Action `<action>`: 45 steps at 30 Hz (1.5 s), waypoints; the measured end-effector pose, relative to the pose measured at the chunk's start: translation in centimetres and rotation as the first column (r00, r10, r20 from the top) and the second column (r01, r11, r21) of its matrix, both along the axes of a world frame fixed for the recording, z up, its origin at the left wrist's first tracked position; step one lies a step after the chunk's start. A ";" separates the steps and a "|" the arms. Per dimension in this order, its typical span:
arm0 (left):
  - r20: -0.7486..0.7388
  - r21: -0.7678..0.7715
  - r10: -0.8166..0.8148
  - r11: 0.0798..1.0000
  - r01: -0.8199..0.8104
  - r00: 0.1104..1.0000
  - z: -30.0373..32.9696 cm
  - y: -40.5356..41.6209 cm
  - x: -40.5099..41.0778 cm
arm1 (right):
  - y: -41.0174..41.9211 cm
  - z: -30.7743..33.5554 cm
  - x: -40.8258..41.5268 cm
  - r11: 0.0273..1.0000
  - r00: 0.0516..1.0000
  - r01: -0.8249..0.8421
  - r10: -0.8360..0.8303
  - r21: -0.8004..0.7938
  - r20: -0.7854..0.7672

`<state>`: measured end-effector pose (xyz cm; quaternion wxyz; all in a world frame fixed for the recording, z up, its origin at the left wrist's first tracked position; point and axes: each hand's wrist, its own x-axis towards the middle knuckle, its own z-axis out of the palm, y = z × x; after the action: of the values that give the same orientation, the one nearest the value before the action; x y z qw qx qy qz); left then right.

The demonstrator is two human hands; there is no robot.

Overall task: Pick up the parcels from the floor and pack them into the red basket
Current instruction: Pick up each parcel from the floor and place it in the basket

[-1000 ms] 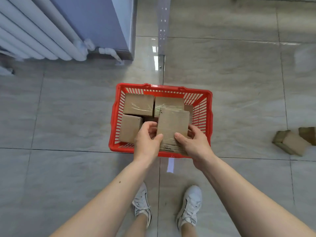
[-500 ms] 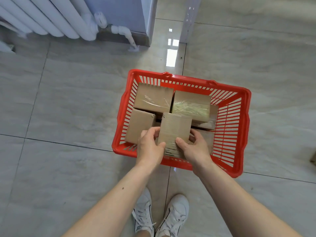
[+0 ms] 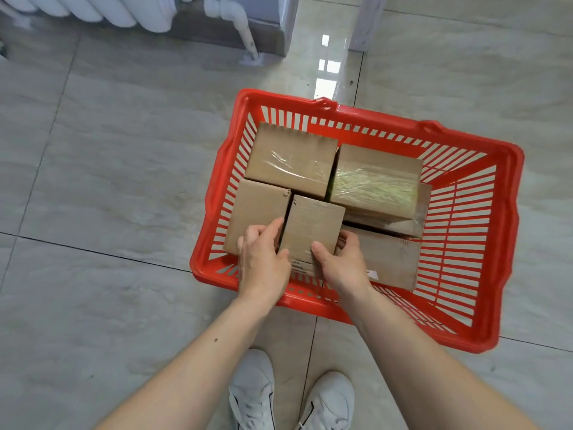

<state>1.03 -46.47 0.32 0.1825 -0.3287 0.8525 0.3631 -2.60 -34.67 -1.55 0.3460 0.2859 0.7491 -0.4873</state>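
The red basket (image 3: 508, 231) stands on the tiled floor in front of my feet and holds several brown cardboard parcels. Both hands grip one small parcel (image 3: 313, 228) down inside the basket near its front wall: my left hand (image 3: 263, 259) on its left edge, my right hand (image 3: 344, 262) on its right edge. It sits between a parcel at the front left (image 3: 257, 209) and a flat one at the front right (image 3: 387, 262). Two taped parcels lie behind, one at the back left (image 3: 291, 159) and one at the back right (image 3: 375, 181).
A white radiator (image 3: 93, 7) with a pipe (image 3: 238, 23) runs along the wall at the top left. My white shoes (image 3: 254, 392) stand just in front of the basket. Grey floor tiles surround the basket on all sides.
The held parcel has gone down from above the basket rim into the gap between the front parcels. The view has moved closer and leftward; the loose parcels on the floor at right have left the frame.
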 end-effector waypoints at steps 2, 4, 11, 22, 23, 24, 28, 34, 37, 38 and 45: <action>-0.017 0.005 0.016 1.000 -0.016 1.000 0.3 -0.1 0.1 | 0.1 0.6 0.0 1.000 1.000 -0.030 0.029 0.008 0.009; -0.009 0.019 0.036 0.999 -0.035 0.999 1.1 0.0 0.2 | 0.5 1.7 0.1 0.998 0.998 -0.065 0.065 0.024 0.015; 0.014 0.062 0.034 0.997 -0.035 0.999 8.2 1.8 -0.2 | 3.3 9.5 -0.2 0.994 0.999 -0.047 0.046 0.103 0.012; -0.094 0.233 -0.075 0.968 0.095 0.993 22.2 7.5 -4.6 | 10.2 23.0 -1.9 0.965 0.963 0.257 -0.252 0.050 -0.092; -0.102 0.246 -0.079 0.964 0.102 0.992 23.3 8.2 -4.9 | 10.9 23.8 -2.0 0.959 0.956 0.280 -0.274 0.044 -0.102; -0.112 0.255 -0.084 0.961 0.111 0.990 24.2 8.9 -5.2 | 11.7 24.6 -2.0 0.952 0.948 0.304 -0.299 0.036 -0.110; -0.118 0.260 -0.164 0.947 0.190 0.979 26.9 12.2 -6.1 | 15.5 27.1 -1.8 0.910 0.901 0.414 -0.411 -0.004 -0.137; -0.130 0.296 -0.239 0.917 0.268 0.962 29.3 19.5 -6.8 | 22.6 29.1 -1.0 0.864 0.848 0.503 -0.497 -0.012 -0.182; -0.146 0.307 -0.280 0.899 0.312 0.949 29.8 24.0 -6.7 | 27.0 29.0 -0.5 0.854 0.840 0.520 -0.512 -0.003 -0.178; -0.153 0.311 -0.284 0.895 0.319 0.946 29.7 25.7 -6.5 | 28.6 28.9 -0.3 0.850 0.837 0.526 -0.518 -0.002 -0.178; -0.120 0.317 -0.329 0.881 0.351 0.937 28.7 38.4 -4.5 | 41.8 27.8 2.8 0.823 0.818 0.567 -0.558 0.028 -0.138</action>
<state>-3.43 -8.07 29.04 0.2694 -0.1268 0.8283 0.4746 0.18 7.17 26.27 0.1296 0.4750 0.6673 -0.5589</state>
